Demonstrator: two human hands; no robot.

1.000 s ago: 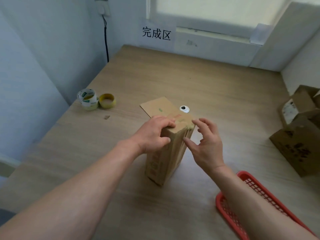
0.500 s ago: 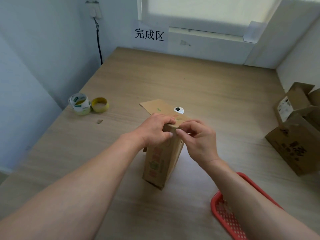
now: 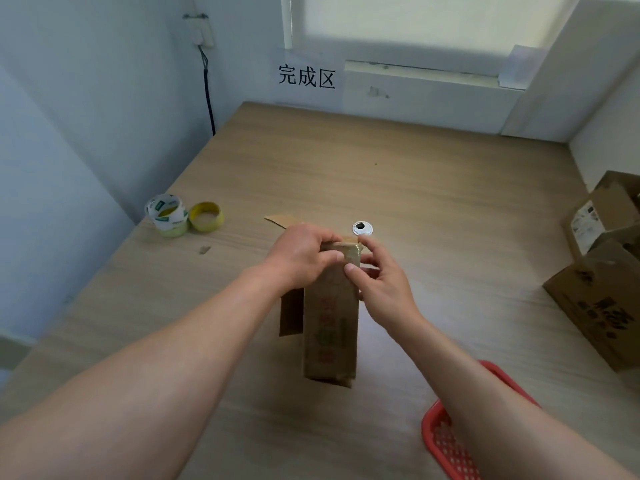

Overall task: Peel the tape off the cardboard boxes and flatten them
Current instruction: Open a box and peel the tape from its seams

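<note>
A narrow brown cardboard box (image 3: pixel 330 327) with red and green print stands on end in the middle of the wooden table (image 3: pixel 433 209). My left hand (image 3: pixel 301 254) grips its top from the left, fingers curled over the top edge. My right hand (image 3: pixel 379 275) is at the top right corner, thumb and fingers pinching at the taped top. A loose flap hangs on the box's left side. Behind my left hand a flat piece of cardboard (image 3: pixel 282 220) shows.
Two tape rolls (image 3: pixel 183 216) lie at the table's left edge. More cardboard boxes (image 3: pixel 602 282) sit at the right. A red plastic basket (image 3: pixel 450 438) is at the front right. A white cable grommet (image 3: pixel 362 228) lies behind the box. A sign hangs on the far wall.
The box has turned so its printed face points toward me. My right hand closed in from open beside the box to pinching its top right corner.
</note>
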